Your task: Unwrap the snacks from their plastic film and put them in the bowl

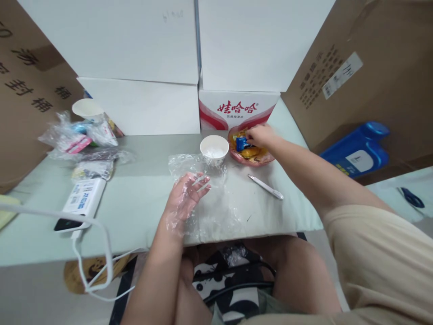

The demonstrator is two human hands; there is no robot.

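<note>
My left hand [185,198] wears a thin clear plastic glove and rests flat on a sheet of clear plastic film [216,207], fingers stretched out. My right hand [260,135] reaches into a red plate [267,159] of wrapped snacks and pinches a small blue packet [242,143]. Yellow and orange wrappers lie in the same plate. A white paper bowl [214,149] stands just left of the plate.
A white pen-like tool [265,186] lies right of the film. A power bank [81,203] with a white cable sits at the left. Plastic bags and a paper cup [87,109] lie far left. White boxes and cardboard cartons wall the table; a blue jug [358,151] stands at right.
</note>
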